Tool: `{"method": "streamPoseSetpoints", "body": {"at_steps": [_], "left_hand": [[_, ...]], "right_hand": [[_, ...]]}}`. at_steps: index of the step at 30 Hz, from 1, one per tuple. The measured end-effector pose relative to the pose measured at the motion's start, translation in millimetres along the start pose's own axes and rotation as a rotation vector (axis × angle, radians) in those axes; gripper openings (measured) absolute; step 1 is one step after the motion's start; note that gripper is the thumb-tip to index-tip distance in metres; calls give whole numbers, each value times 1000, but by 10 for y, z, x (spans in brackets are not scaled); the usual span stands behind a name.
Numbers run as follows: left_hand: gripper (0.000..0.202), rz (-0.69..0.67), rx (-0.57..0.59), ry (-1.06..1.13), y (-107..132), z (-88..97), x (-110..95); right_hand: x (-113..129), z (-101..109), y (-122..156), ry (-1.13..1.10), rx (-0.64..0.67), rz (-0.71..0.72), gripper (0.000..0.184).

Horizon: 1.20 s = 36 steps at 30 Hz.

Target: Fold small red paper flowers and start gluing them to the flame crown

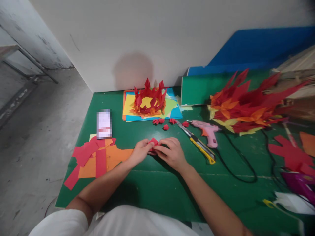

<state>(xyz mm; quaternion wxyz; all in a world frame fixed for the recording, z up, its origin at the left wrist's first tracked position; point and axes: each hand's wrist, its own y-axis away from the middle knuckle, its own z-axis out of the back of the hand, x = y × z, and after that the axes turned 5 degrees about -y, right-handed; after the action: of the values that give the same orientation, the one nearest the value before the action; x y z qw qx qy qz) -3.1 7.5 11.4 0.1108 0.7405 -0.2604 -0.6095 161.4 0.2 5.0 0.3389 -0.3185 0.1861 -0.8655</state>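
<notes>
A small folded piece of red paper (pixel 154 141) is pinched between both hands, just above the green table. My left hand (pixel 142 151) grips its left side, thumb towards the paper. My right hand (pixel 172 153) holds the right side with curled fingers. Beyond the hands lie several small folded red paper pieces (pixel 166 127). A red and orange paper crown (pixel 149 105) with pointed tips rests on a stack of coloured paper sheets (pixel 128 109). To the right are a yellow utility knife (pixel 203 150) with its blade showing and a pink glue gun (pixel 211 133).
Cut red and orange paper strips (pixel 90 167) spread at the left, beside a phone (pixel 104 124). A large flame-like paper piece (pixel 246 111) stands at the right, near a black cord (pixel 236 175), a purple object (pixel 299 185) and more red paper (pixel 286 152). A pale wall (pixel 147 39) rises behind.
</notes>
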Motion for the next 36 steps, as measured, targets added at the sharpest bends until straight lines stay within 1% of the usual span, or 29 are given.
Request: {"method": "streamPoseSetpoints", "body": {"at_steps": [2,4,9,12,15,22,27,30,33,36], "left_hand": [[40,1,0,7,4,-1,1],[41,-3,11,11,12,-8,-2],[47,-41,25,44,29,-24,-8],[48,-53,46,61,23,-22,1],[50,-60,60,65,14,-19,13],[50,-86,67,36,1,-7,68],[48,-110,83,-7,-6,11,107],[47,-116,117,-5,-5,19,102],[46,-138,144,-69,-6,32,110],[42,-163,129,-158,-13,43,139]], "right_hand": [[8,-3,-8,10,-3,13,11],[18,-14,-15,9,-12,-15,9],[66,-58,-33,-75,-62,-213,7],[87,-81,-41,-132,-118,-286,5],[83,-96,-43,-170,-151,-329,5],[62,-95,-45,-295,-155,-370,6],[86,-85,-42,-392,-118,-460,3],[88,-90,-36,-419,-117,-498,2],[81,-97,-30,-442,-121,-531,4],[77,-105,-25,-466,-122,-545,5]]}}
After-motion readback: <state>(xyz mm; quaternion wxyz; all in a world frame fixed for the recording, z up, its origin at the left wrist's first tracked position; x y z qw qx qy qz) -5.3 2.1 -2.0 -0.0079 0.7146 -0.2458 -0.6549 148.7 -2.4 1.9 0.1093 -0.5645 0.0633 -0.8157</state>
